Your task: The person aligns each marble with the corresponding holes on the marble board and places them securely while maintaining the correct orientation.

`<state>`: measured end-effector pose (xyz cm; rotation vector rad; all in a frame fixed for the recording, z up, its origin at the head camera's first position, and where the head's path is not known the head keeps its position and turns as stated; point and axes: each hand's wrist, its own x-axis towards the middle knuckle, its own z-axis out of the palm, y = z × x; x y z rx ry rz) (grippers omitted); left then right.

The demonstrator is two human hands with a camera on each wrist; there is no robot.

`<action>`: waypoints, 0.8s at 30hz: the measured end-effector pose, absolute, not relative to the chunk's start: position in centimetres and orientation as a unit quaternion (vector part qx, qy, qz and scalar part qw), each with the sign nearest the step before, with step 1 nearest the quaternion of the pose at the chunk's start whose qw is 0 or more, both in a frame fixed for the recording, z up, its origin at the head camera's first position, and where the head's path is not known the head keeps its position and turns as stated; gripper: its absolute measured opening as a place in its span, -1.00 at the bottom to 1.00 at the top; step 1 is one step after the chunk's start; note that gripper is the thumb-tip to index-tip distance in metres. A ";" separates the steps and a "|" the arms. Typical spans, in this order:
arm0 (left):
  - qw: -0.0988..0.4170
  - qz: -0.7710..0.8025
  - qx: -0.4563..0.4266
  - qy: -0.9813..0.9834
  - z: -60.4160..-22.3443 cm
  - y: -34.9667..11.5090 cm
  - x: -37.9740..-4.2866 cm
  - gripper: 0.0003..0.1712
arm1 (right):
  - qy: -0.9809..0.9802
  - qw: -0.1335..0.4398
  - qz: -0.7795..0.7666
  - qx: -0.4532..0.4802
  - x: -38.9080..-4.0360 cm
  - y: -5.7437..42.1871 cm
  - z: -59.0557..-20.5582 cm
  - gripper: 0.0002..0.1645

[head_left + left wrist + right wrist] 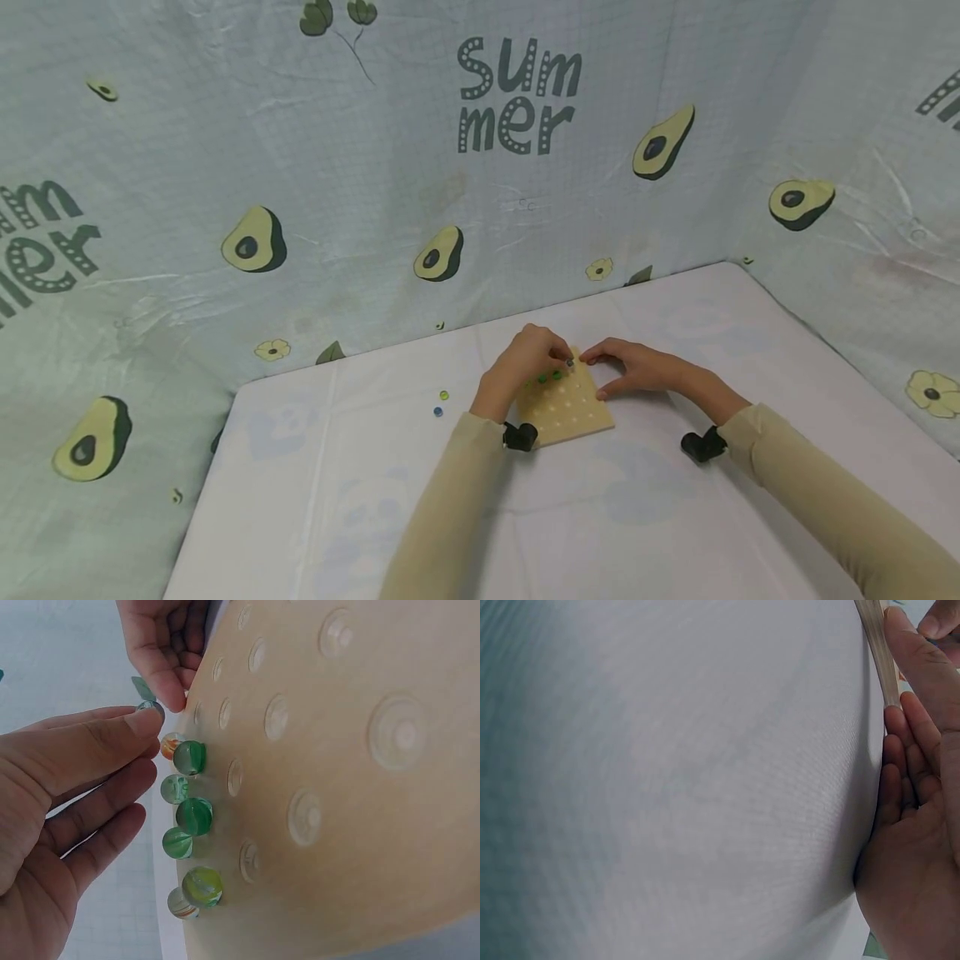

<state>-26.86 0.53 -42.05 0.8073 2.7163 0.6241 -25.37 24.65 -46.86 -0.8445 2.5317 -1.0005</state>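
Observation:
My left hand (527, 362) is over the far part of a pale wooden board (573, 421) dotted with round hollows. Between its thumb and fingertips it pinches a glass marble (152, 709), close to the board's edge in the left wrist view. Two green marbles (194, 817) and a yellow-green marble (202, 886) sit in a row on the board. Behind them in that view runs a second row, with clear-green, striped and orange-swirled marbles (169, 744). My right hand (641, 367) rests at the board's right side, thumb and forefinger spread along its edge.
Left of the board, a yellow-green marble (444, 395) and a blue marble (438, 412) lie loose on the white-covered table (300, 492). A printed cloth wall (360, 200) rises along the table's far side and its right side.

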 end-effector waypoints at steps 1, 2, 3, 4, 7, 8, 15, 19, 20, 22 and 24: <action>0.120 0.212 0.277 0.929 -42.0 0.5 -26.8 -0.82 | 0.879 0.145 -0.347 -0.293 -25.4 24.7 -46.9 -0.17; 0.119 0.211 0.279 0.929 -42.0 0.6 -26.8 -0.82 | 0.879 0.144 -0.346 -0.293 -25.4 24.7 -46.9 -0.17; 0.118 0.208 0.282 0.929 -42.1 0.6 -26.8 -0.82 | 0.879 0.144 -0.347 -0.293 -25.4 24.7 -46.9 -0.18; 0.117 0.207 0.283 0.929 -42.1 0.6 -26.8 -0.82 | 0.879 0.144 -0.348 -0.293 -25.4 24.7 -46.8 -0.17; 0.116 0.201 0.290 0.929 -42.3 0.6 -26.8 -0.82 | 0.879 0.143 -0.347 -0.295 -25.5 24.7 -46.9 -0.18; 0.115 0.198 0.293 0.928 -42.4 0.6 -26.8 -0.82 | 0.879 0.143 -0.347 -0.295 -25.5 24.7 -46.9 -0.17; 0.108 0.179 0.304 0.929 -42.8 0.7 -26.9 -0.81 | 0.881 0.151 -0.346 -0.284 -25.6 24.7 -46.9 -0.14; 0.104 0.182 0.304 0.930 -42.9 0.6 -26.7 -0.81 | 0.882 0.152 -0.343 -0.285 -25.6 24.6 -47.0 -0.14; 0.104 0.187 0.301 0.929 -42.9 0.6 -26.7 -0.81 | 0.882 0.152 -0.344 -0.286 -25.6 24.6 -47.0 -0.14; 0.103 0.197 0.297 0.928 -42.8 0.6 -26.6 -0.82 | 0.880 0.150 -0.345 -0.289 -25.5 24.6 -47.0 -0.14; 0.103 0.208 0.294 0.927 -42.8 0.5 -26.5 -0.82 | 0.878 0.154 -0.352 -0.287 -25.5 24.6 -46.9 -0.13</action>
